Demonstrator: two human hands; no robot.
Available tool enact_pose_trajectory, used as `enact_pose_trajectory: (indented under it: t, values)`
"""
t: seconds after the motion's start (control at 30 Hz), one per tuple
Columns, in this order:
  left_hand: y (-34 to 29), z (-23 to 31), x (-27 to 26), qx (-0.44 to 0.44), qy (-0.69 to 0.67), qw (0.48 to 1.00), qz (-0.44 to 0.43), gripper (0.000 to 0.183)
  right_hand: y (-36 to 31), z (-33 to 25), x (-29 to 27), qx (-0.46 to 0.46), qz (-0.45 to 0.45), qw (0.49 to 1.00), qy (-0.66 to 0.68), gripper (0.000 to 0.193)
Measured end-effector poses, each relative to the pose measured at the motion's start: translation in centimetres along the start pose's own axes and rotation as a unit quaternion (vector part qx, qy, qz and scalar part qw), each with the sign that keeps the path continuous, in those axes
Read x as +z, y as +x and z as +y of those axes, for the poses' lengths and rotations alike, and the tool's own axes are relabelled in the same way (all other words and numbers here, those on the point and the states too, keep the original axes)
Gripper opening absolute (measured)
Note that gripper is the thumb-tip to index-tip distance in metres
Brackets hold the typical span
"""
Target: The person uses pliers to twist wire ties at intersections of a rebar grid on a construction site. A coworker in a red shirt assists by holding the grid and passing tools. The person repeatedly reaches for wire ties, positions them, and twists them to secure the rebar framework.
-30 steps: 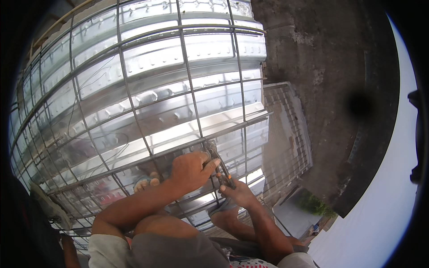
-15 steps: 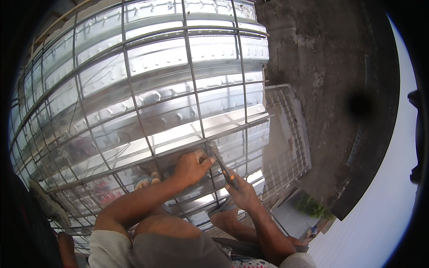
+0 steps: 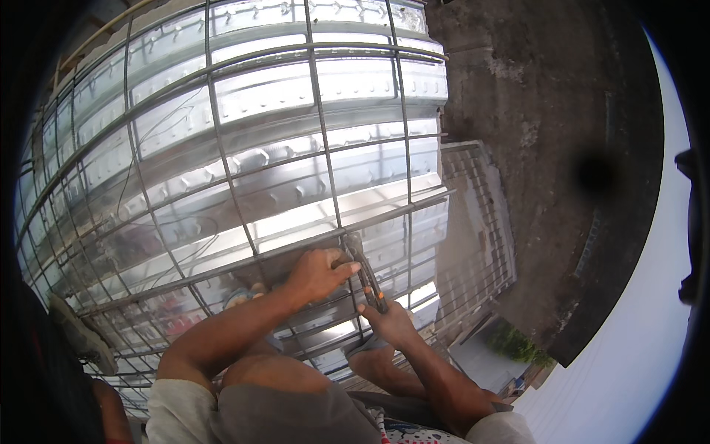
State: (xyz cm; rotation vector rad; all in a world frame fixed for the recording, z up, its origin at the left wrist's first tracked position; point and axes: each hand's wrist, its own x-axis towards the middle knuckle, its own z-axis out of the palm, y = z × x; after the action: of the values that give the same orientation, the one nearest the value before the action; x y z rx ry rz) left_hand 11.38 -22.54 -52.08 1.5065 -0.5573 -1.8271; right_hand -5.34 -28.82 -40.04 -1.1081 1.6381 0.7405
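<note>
My right hand [image 3: 392,325] is closed around the handles of a pair of pincers [image 3: 372,285], dark with orange marks. Their head points away from me, at a crossing of the steel bars. At that same crossing my left hand [image 3: 318,274] is bent with thumb and fingers pinched together, just left of the pincers; whatever lies between its fingertips is too small to make out. The reinforcing bar grid [image 3: 296,240] runs under both hands, over shiny corrugated metal decking [image 3: 288,192].
A loose thin wire [image 3: 137,159] curls over the decking to the left. At the left edge are another person's shoe [image 3: 85,340] and arm [image 3: 111,407]. The decking ends on the right, with brown ground [image 3: 532,148] far below. My bare knee [image 3: 277,374] is close beneath my arms.
The right hand has shifted slightly nearer to me and left, and the pincers' handles look a little farther apart. The left hand remains almost where it was.
</note>
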Motion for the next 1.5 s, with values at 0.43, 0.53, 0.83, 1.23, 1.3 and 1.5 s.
enact_pose_trajectory:
  t: [0.43,0.53,0.83,1.23,1.3,1.5]
  values:
    - [-0.5,1.1,-0.4,0.059,0.165,0.984,-0.021,0.040,1.9,3.1,-0.9,0.037,-0.230,0.947,0.221,0.051]
    - [-0.6,1.5,-0.1,0.043,0.160,0.986,-0.011,0.041,1.2,2.7,-1.1,-0.017,-0.135,0.983,0.127,0.053]
    - [-1.5,2.7,-1.6,0.053,0.148,0.987,-0.028,0.044,0.2,3.2,0.8,-0.012,-0.175,0.871,0.459,0.066]
    - [-0.7,1.9,0.6,0.107,0.195,0.975,0.029,0.037,2.3,1.1,0.5,-0.111,0.029,0.948,0.298,0.056]
    - [-1.2,2.0,0.6,0.109,0.223,0.967,0.056,0.034,2.5,-0.5,1.5,-0.146,0.083,0.959,0.227,0.054]
    - [-1.7,2.1,0.3,0.119,0.179,0.976,0.041,0.036,2.5,-3.3,2.0,-0.146,0.057,0.932,0.326,0.043]
